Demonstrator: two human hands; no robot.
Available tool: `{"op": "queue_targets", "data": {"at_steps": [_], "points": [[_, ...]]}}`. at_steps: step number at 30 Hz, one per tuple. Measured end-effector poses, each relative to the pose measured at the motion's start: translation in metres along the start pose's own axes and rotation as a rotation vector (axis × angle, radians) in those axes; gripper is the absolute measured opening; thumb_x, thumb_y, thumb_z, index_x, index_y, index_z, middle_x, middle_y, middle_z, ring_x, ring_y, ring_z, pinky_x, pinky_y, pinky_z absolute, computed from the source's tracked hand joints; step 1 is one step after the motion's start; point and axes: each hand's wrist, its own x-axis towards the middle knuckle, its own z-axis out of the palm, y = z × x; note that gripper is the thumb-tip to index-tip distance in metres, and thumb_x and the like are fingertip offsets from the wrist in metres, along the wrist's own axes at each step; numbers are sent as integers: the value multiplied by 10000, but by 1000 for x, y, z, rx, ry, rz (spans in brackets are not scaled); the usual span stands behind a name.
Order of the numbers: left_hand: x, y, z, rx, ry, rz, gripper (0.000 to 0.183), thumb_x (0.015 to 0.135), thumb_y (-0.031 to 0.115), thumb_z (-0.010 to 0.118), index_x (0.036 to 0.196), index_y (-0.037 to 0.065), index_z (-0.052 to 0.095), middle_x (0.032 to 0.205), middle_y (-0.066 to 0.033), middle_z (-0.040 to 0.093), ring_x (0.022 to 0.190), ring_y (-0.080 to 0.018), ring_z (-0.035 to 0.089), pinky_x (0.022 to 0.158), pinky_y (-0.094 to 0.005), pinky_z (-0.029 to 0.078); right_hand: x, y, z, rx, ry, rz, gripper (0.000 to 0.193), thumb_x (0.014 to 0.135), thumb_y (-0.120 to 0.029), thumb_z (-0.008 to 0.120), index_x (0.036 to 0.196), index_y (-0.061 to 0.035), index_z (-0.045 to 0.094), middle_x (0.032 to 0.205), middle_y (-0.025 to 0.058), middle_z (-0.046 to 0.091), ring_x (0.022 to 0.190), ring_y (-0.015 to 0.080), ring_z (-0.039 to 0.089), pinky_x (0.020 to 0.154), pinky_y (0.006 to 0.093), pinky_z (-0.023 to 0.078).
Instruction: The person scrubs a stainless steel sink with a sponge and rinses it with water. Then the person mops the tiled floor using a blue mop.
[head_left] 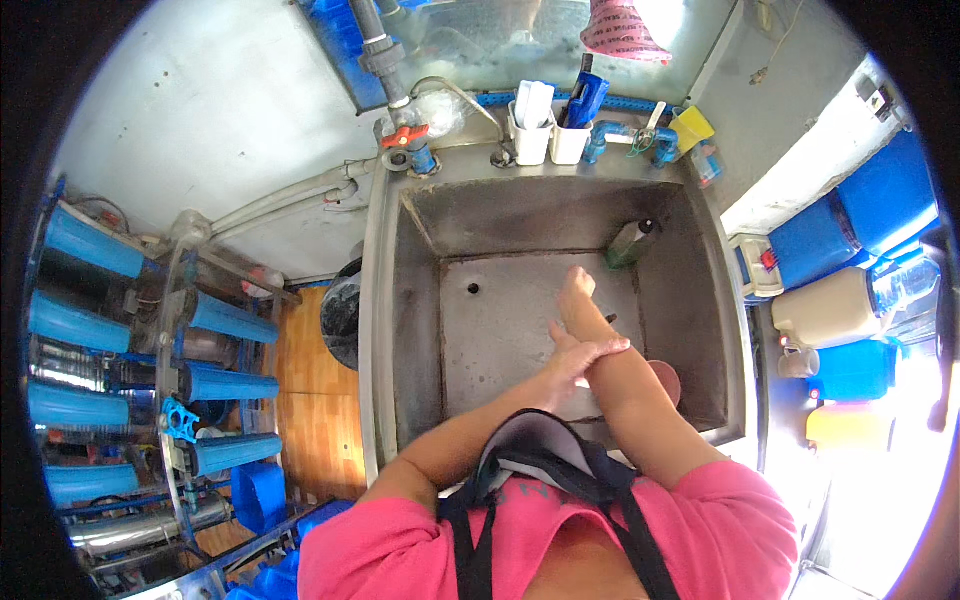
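Note:
Both my bare arms reach over a deep stainless steel sink. My left hand is wrapped around my right forearm, just below the wrist. Its thumb points up toward the wrist, and the fingers lie across the forearm. Farther into the basin is my right hand, with its fingers curled in and nothing visible in them. A green bottle with a dark cap leans in the sink's far right corner. Partly hidden by my right forearm, a pinkish round dish shows at the near right.
A red-handled valve, two white holders and a blue pipe tap line the back ledge. Blue filter cylinders fill a rack at left. Blue containers and a beige jug stand at right. A dark bin sits beside the sink.

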Motion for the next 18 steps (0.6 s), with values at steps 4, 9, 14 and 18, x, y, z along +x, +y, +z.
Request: {"op": "queue_targets", "data": {"at_steps": [4,9,14,18], "points": [[54,-27,-37,-312,-92,88,702,661,236,771,1210,22,390,1127,-151,498,1036,-241,506,829,-394,447,-26,45,-1,-157,-233,-7,290,817,-176,525,1022,7,616,973,152,641,840,269,596,702,394,484],[132,-25,-146,-420,226,53,263,825,301,625,901,55,571,845,-79,615,711,-255,606,667,-361,501,-116,57,-15,203,-566,91,331,813,-146,578,1120,-24,555,1030,154,630,939,266,608,800,372,496],[128,-26,-136,798,355,392,260,791,207,588,976,24,579,908,-145,611,837,-277,608,723,-375,481,-161,46,-24,-94,-589,-362,418,744,-128,685,1110,25,552,984,161,649,835,237,614,732,368,507],[63,-22,-104,1630,89,721,407,757,139,611,1139,27,526,1084,-197,574,975,-334,585,822,-413,467,-115,11,-26,-506,-504,-259,359,696,-100,748,990,41,597,896,143,662,690,193,605,614,334,506]]}}
